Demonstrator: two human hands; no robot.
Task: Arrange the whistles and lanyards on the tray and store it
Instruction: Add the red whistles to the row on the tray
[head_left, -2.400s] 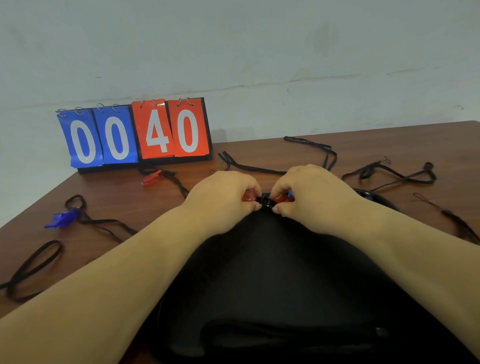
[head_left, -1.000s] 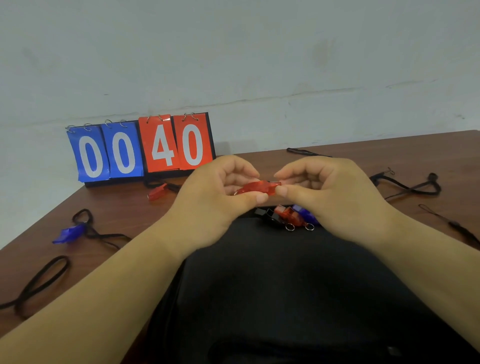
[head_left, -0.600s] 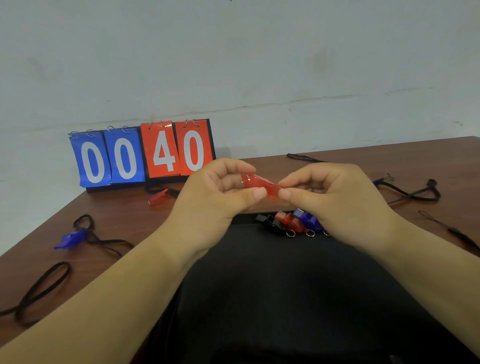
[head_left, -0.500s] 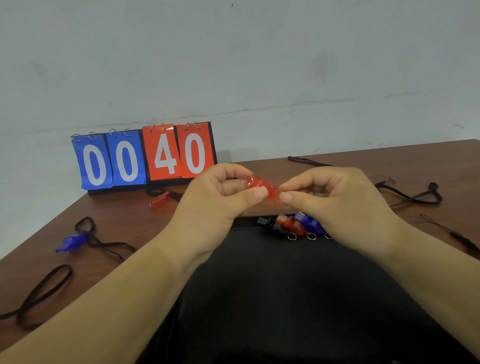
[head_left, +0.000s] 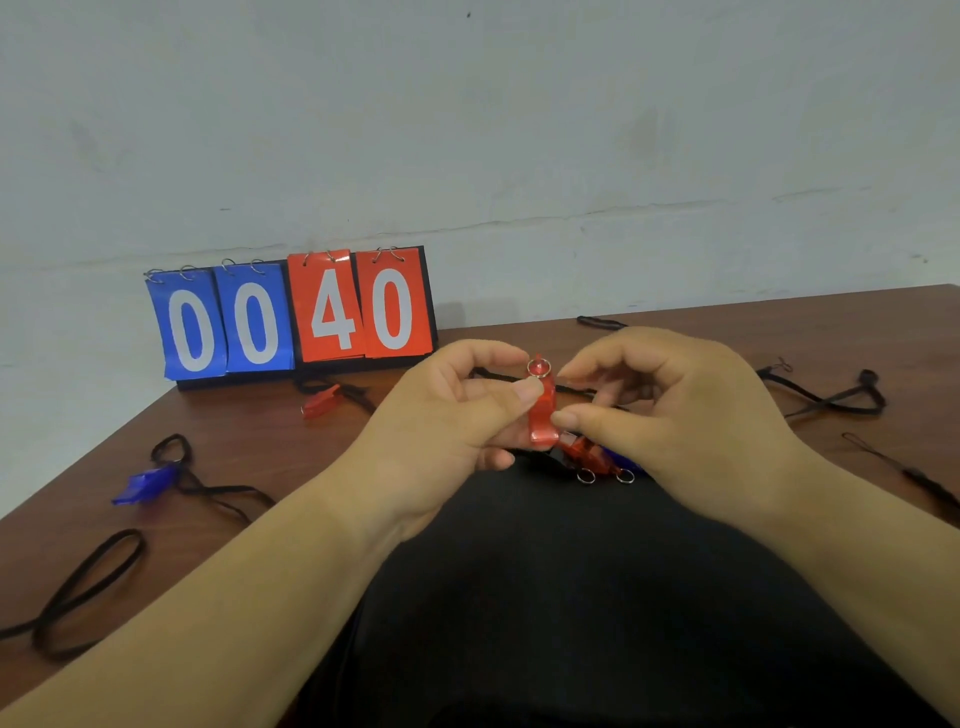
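Right hand (head_left: 675, 415) hides blue whistle (head_left: 615, 458)

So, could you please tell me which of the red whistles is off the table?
The translucent red plastic whistle pinched upright between both hands, ring on top. The other red whistles lie flat: one by the scoreboard, one on the black tray.

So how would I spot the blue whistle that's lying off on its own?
Start at the flip scoreboard reading 00 40 against the wall. Come forward along the table's left edge to the blue whistle. It alone is blue and still tied to a black lanyard.
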